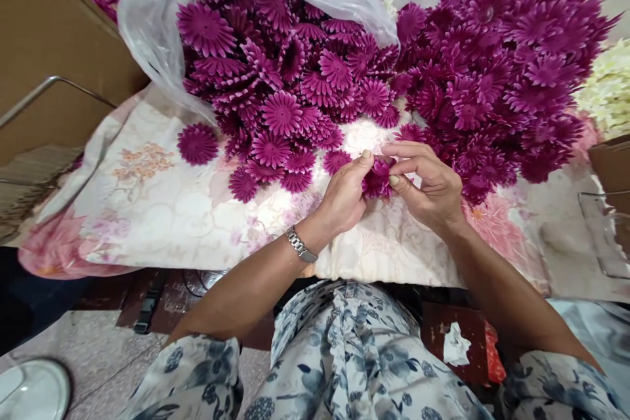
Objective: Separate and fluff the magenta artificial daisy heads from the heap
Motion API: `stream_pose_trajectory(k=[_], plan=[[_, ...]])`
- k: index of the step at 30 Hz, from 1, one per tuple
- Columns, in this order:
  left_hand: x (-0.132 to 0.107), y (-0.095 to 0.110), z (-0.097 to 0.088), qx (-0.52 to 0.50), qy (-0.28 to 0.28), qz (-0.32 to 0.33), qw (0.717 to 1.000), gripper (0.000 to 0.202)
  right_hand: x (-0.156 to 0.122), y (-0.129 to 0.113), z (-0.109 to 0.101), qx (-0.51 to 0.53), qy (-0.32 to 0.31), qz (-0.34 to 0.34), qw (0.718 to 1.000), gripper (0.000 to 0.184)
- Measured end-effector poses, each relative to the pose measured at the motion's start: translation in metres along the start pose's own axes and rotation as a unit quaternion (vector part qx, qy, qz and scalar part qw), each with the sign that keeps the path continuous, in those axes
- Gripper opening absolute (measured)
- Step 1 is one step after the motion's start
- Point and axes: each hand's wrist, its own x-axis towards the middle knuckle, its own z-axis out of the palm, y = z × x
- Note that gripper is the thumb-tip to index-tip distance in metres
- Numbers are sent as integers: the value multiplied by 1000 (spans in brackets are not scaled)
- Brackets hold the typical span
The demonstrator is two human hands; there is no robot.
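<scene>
While left hand (347,193) pinches purple flower (378,180) in head view, right hand (430,187) grips its petals, thumb against fingers; flower sits between both, over floral tablecloth (172,226). Clear plastic bag (157,49): mouth toward person, purple petal discs (204,27) inside, more spilling onto cloth. Purple blooms (497,79) heaped right of bag. Cardboard box (69,26) at left, contents hidden. Pale flowers (611,88), right edge.

The white clothing (344,348) and 2 sleeves (189,367) have blue-grey floral print; 1 wristband (298,244) is silver-linked.
</scene>
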Motion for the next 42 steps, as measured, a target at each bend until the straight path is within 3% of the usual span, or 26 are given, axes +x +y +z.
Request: stream_pose_trajectory(k=[5,11,15,17,20,22,25,27,33,37,42], plan=[[-3,3,0,13,-26,12,1000,16,0,0,0,-5,27,4,1000,3],[-2,3,-7,76,1,57,995,16,-1,3,-4,-108,62,-26,992,6],[-2,2,-8,158,-52,79,983,23,-3,3,-6,-155,38,-43,986,5],[-2,1,-8,183,-36,98,978,21,-3,3,-6,-130,27,-35,991,7],[0,2,-8,183,7,117,976,15,-4,5,-5,20,31,57,998,23],[1,2,-9,190,12,123,974,12,-3,7,-5,148,26,158,976,40],[1,1,-10,223,5,140,965,11,-3,8,-4,242,-3,277,930,29],[1,0,-9,238,-1,148,960,11,-3,8,-3,245,-2,307,920,23],[-1,-1,-10,233,-30,111,966,16,-6,4,-6,213,-15,312,926,26],[-2,0,-12,224,-62,72,970,21,-5,1,-8,140,-17,275,951,42],[-3,0,-7,207,-40,48,976,20,-4,-2,1,80,16,235,969,55]])
